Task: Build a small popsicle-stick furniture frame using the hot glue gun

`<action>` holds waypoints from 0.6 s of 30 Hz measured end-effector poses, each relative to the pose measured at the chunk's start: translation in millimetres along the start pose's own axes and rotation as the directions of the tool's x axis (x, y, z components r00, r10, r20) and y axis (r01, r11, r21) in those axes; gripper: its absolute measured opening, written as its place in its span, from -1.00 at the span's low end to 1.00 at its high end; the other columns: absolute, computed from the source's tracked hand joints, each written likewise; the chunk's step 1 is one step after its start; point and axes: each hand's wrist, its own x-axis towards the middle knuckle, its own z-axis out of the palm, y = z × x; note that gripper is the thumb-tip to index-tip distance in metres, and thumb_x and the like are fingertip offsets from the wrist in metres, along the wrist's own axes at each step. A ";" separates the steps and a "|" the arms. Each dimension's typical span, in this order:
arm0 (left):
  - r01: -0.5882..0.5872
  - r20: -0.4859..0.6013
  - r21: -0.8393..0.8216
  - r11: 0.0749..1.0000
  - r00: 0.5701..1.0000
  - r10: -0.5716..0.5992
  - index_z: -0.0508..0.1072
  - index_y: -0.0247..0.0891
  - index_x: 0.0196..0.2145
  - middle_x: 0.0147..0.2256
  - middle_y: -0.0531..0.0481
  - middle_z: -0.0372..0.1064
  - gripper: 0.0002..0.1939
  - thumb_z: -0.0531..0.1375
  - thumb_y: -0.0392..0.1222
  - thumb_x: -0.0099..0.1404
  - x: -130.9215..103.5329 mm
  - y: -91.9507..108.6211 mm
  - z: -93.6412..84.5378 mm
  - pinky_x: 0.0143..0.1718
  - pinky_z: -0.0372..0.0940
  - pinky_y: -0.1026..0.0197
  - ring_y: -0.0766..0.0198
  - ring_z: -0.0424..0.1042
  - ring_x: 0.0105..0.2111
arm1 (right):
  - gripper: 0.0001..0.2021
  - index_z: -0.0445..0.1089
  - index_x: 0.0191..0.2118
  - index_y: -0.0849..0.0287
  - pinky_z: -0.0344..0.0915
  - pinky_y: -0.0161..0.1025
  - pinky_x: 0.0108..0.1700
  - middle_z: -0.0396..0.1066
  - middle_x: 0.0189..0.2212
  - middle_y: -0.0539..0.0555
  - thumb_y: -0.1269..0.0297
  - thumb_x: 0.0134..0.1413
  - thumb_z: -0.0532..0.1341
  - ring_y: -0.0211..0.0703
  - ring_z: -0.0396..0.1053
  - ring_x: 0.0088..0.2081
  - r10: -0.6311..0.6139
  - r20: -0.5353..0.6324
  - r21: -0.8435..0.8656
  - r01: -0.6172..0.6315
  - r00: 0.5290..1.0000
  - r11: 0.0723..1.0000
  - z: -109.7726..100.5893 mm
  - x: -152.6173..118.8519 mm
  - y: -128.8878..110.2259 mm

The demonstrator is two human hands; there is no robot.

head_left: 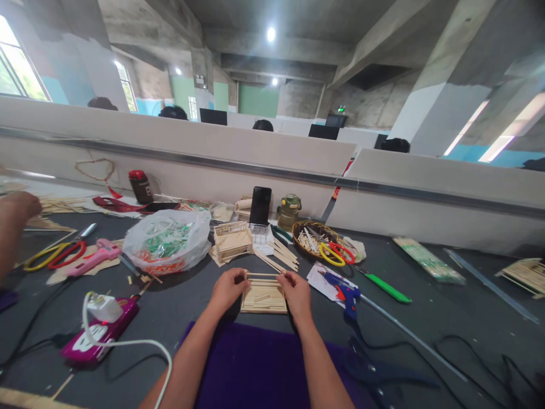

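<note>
- Wooden-stick frame [264, 307] sat on the dark counter [181, 304], between the hands.
- Left hand [230, 288] and right hand [297, 291]: fingers pinched its far corners, one each.
- Looked light, dry, not slippery; probably stiff along the sticks, fragile at joints.
- Best hold: side edges, gentle pinch.

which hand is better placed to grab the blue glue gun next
Probably the right hand: the blue glue gun lies to its right, nearer than to the left hand. Both hands hold the stick frame.
</note>
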 end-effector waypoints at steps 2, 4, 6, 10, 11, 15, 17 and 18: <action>0.010 -0.003 -0.002 1.000 1.000 -0.010 0.52 -0.24 -0.45 -0.45 0.04 0.48 -0.85 0.23 -0.22 -0.06 -0.2 0.7 -0.2 -0.32 0.24 0.29 0.22 0.41 -0.39 | -0.64 0.53 -0.34 0.25 0.30 -0.27 -0.36 0.51 -0.48 0.10 0.03 -0.20 0.28 -0.12 0.38 -0.43 -0.007 -0.002 -0.021 0.007 1.000 1.000 -0.5 -0.8 -2.4; 0.012 -0.004 -0.004 1.000 1.000 -0.012 0.52 -0.25 -0.44 -0.45 0.04 0.48 -0.84 0.23 -0.22 -0.06 -0.2 1.0 -0.2 -0.32 0.24 0.29 0.22 0.41 -0.39 | -0.65 0.52 -0.35 0.25 0.30 -0.28 -0.38 0.51 -0.47 0.10 0.05 -0.19 0.28 -0.12 0.38 -0.43 -0.007 0.000 -0.015 0.007 1.000 1.000 -0.7 -2.0 -5.7; 0.015 -0.006 -0.011 1.000 1.000 -0.015 0.52 -0.25 -0.44 -0.45 0.04 0.48 -0.84 0.23 -0.22 -0.07 -0.3 1.1 -0.1 -0.32 0.24 0.29 0.23 0.41 -0.40 | -0.66 0.52 -0.37 0.24 0.30 -0.29 -0.40 0.50 -0.48 0.09 0.05 -0.20 0.28 -0.13 0.37 -0.44 -0.003 -0.002 0.004 0.003 1.000 1.000 -0.7 -3.1 -8.7; 0.036 -0.016 -0.034 0.999 0.999 -0.037 0.52 -0.26 -0.42 -0.46 0.04 0.47 -0.81 0.24 -0.22 -0.08 -1.2 1.7 0.8 -0.34 0.25 0.29 0.23 0.40 -0.41 | -0.66 0.53 -0.37 0.22 0.29 -0.30 -0.43 0.50 -0.50 0.07 0.04 -0.23 0.29 -0.13 0.37 -0.45 0.006 -0.005 0.025 -0.006 1.000 1.000 -0.5 -2.9 -8.2; 0.037 -0.021 -0.041 0.998 0.999 -0.037 0.52 -0.26 -0.40 -0.46 0.04 0.47 -0.79 0.24 -0.22 -0.09 -1.6 2.0 1.2 -0.34 0.25 0.29 0.23 0.40 -0.41 | -0.65 0.53 -0.35 0.22 0.29 -0.30 -0.42 0.50 -0.49 0.07 0.04 -0.22 0.29 -0.13 0.37 -0.44 0.006 0.003 0.020 -0.006 1.000 1.000 -0.4 -2.2 -6.4; 0.020 -0.025 -0.058 0.998 0.999 -0.021 0.52 -0.27 -0.37 -0.46 0.04 0.46 -0.75 0.25 -0.21 -0.09 -3.4 3.9 2.4 -0.34 0.25 0.29 0.24 0.38 -0.42 | -0.64 0.52 -0.29 0.24 0.28 -0.30 -0.39 0.50 -0.46 0.05 0.06 -0.18 0.28 -0.16 0.36 -0.44 -0.012 0.021 -0.020 0.012 1.000 1.000 -0.2 0.8 2.4; 0.015 -0.019 -0.042 0.999 1.000 -0.016 0.52 -0.26 -0.39 -0.46 0.05 0.46 -0.78 0.25 -0.20 -0.08 -3.8 4.8 2.6 -0.34 0.25 0.28 0.24 0.38 -0.42 | -0.66 0.52 -0.30 0.24 0.27 -0.30 -0.37 0.49 -0.47 0.04 0.08 -0.15 0.26 -0.17 0.35 -0.44 -0.028 0.021 -0.041 0.029 0.999 0.999 -0.1 1.9 5.1; 0.015 -0.018 -0.031 0.999 1.000 -0.015 0.52 -0.26 -0.40 -0.46 0.05 0.45 -0.79 0.25 -0.20 -0.08 -3.9 5.0 2.7 -0.34 0.25 0.28 0.24 0.38 -0.42 | -0.67 0.52 -0.30 0.23 0.27 -0.30 -0.36 0.49 -0.47 0.04 0.09 -0.14 0.26 -0.17 0.35 -0.44 -0.036 0.023 -0.051 0.037 0.999 0.998 -0.1 2.2 5.8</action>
